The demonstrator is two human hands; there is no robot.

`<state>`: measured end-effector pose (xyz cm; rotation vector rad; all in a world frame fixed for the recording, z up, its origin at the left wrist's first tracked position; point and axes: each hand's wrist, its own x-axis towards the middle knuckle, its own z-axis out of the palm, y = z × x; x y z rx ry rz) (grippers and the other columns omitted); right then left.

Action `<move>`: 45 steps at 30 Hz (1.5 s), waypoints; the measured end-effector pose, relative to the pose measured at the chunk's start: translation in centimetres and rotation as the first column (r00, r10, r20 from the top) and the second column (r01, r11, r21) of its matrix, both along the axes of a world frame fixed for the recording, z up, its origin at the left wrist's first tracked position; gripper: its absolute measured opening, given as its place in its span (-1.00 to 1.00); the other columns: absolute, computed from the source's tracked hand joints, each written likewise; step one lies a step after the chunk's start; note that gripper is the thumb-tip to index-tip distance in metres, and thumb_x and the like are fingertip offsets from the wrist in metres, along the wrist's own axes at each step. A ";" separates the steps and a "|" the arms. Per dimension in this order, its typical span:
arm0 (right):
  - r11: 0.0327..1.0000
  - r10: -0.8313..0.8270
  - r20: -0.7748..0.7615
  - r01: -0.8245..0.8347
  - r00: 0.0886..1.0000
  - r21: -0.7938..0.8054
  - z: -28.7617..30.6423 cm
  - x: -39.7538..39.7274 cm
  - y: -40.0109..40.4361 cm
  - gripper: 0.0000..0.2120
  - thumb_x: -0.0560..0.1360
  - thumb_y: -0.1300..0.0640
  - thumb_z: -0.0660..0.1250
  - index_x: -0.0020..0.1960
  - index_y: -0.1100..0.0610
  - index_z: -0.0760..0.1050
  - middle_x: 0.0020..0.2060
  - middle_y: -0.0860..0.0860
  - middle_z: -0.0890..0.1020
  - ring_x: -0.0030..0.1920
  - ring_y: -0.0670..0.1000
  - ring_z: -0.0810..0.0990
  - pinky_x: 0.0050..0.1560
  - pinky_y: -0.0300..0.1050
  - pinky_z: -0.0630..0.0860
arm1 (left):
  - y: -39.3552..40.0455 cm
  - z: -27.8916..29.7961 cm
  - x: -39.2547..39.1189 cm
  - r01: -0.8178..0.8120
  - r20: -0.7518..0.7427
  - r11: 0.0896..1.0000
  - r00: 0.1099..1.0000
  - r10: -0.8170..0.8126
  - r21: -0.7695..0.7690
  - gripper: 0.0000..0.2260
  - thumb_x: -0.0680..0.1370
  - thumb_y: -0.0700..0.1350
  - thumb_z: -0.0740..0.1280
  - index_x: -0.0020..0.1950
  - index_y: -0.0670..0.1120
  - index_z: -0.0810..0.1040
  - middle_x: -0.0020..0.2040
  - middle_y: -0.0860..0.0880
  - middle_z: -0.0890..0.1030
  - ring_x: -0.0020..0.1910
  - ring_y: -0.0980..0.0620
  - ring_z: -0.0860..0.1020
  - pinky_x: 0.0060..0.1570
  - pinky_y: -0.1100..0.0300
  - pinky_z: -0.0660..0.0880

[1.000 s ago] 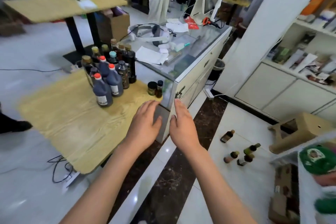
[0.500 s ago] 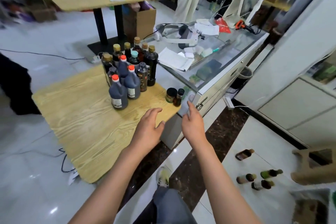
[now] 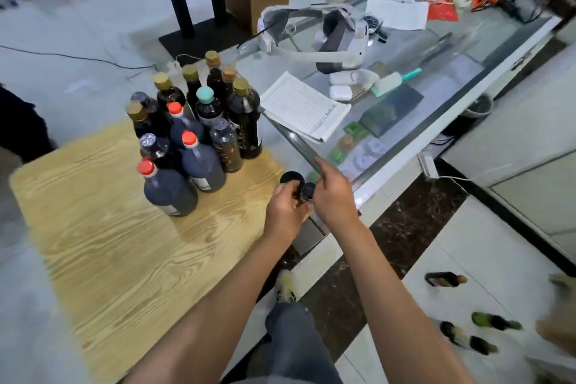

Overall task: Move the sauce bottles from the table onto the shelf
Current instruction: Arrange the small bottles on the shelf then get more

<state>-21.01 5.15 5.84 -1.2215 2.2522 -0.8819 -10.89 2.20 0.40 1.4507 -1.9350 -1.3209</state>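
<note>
- Shop floor, pale tiles with a dark strip; wooden worktop (image 3: 103,227) butts against a glass counter (image 3: 436,78) carrying papers and a white headset (image 3: 327,37).
- Cluster of tall dark sauce bottles (image 3: 193,137) stands on the worktop's far side, all upright, caps up, long axes vertical, packed touching one another.
- Two small dark jars (image 3: 296,184) sit nearer, at the worktop corner beside the glass counter, well apart from the cluster. Both upright, black lids up.
- Left hand (image 3: 285,215) curls its fingers round the wider jar. Right hand (image 3: 335,196) reaches for the narrower one; whether its fingers have closed on it, cannot tell.
- Handling, judged: jars look like glass, rigid, light for one hand, breakable if knocked together. Best held round the body, not by the lid.
- Tall bottles likely heavier and smooth-sided; the neck gives a handle, the lower body a surer hold.
- Several small bottles (image 3: 467,324) lie on their sides on the floor, right of the worktop.
- Shelf not in view.
</note>
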 end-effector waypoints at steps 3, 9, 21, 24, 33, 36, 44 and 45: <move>0.999 0.048 0.048 -0.048 0.998 -0.002 -1.1 -2.3 -1.5 -0.53 0.58 0.35 0.09 0.44 0.10 0.41 0.32 0.11 0.54 0.25 0.10 0.54 0.20 -0.18 0.41 | -1.0 -1.7 -3.0 -0.009 0.134 1.000 0.991 0.008 0.007 -0.73 0.48 -0.13 0.37 0.18 -0.09 0.53 0.15 -0.09 0.52 0.09 -0.06 0.51 -0.06 0.15 0.45; 0.996 0.087 0.113 -0.086 0.990 -0.013 -2.4 -4.3 -3.6 -0.54 0.56 0.38 0.10 0.38 0.10 0.48 0.30 0.03 0.58 0.30 -0.02 0.51 0.22 -0.32 0.34 | -0.9 -4.1 -5.2 -0.055 0.259 0.998 0.964 0.061 -0.029 -0.94 0.53 -0.17 0.31 -0.02 -0.09 0.54 0.06 -0.09 0.52 -0.02 -0.02 0.50 -0.20 0.21 0.33; 0.989 0.146 0.017 -0.146 0.989 -0.033 -2.9 -1.2 -4.3 -0.68 0.52 0.33 0.19 0.18 0.16 0.59 0.10 0.06 0.66 0.12 0.05 0.59 0.09 -0.17 0.46 | -3.0 -4.0 2.9 -0.157 0.177 0.987 0.971 0.159 -0.025 -0.68 0.31 -0.06 0.57 -0.02 -0.08 0.58 -0.07 0.01 0.52 -0.12 0.05 0.49 -0.16 0.23 0.35; 0.945 0.271 -0.059 -0.254 0.961 0.205 -5.2 0.7 -4.8 -0.76 0.49 0.31 0.21 0.11 0.19 0.55 0.04 0.11 0.62 0.06 0.14 0.58 -0.14 -0.09 0.43 | -4.5 -3.2 5.4 -0.192 0.104 0.981 0.976 0.189 0.023 -0.71 0.29 -0.15 0.58 -0.05 -0.09 0.60 -0.07 -0.02 0.57 -0.09 0.05 0.52 -0.18 0.32 0.37; 0.821 0.414 -0.349 -0.178 0.841 0.543 -10.6 2.4 -4.9 -0.44 0.53 0.28 0.23 0.51 0.23 0.19 0.46 0.19 0.23 0.45 0.24 0.20 0.42 0.08 0.23 | -7.0 -1.5 9.1 -0.252 -0.127 0.952 0.953 0.276 0.175 -0.71 0.32 -0.31 0.55 -0.05 -0.08 0.60 -0.18 0.06 0.67 -0.21 0.16 0.61 -0.15 0.38 0.50; 0.839 0.399 -0.336 -0.191 0.853 0.510 -11.0 2.1 -4.9 -0.52 0.56 0.21 0.25 0.46 0.16 0.29 0.49 0.20 0.20 0.49 0.23 0.16 0.44 0.09 0.20 | -7.0 -1.4 9.5 -0.281 -0.215 0.923 0.916 0.340 0.261 -0.70 0.33 -0.34 0.54 -0.01 -0.10 0.62 -0.17 0.09 0.69 -0.18 0.22 0.64 -0.16 0.44 0.48; 0.926 0.204 -0.103 -0.158 0.973 0.344 -11.9 2.8 -4.2 -0.60 0.46 0.08 0.41 0.25 0.07 0.39 0.24 0.10 0.43 0.19 0.16 0.47 0.05 0.06 0.54 | -7.4 -1.1 10.1 -0.253 -0.346 0.920 0.870 0.351 0.298 -0.75 0.37 -0.34 0.51 0.00 -0.15 0.62 -0.16 0.00 0.70 -0.18 0.15 0.65 -0.15 0.37 0.51; 0.942 0.162 -0.072 -0.132 0.984 0.309 -11.7 3.0 -4.1 -0.60 0.44 0.06 0.43 0.23 0.06 0.42 0.20 0.08 0.46 0.16 0.14 0.48 0.05 0.02 0.53 | -7.5 -1.0 10.3 -0.238 -0.354 0.925 0.872 0.338 0.295 -0.75 0.38 -0.33 0.51 0.01 -0.16 0.62 -0.15 -0.01 0.70 -0.16 0.14 0.66 -0.14 0.37 0.52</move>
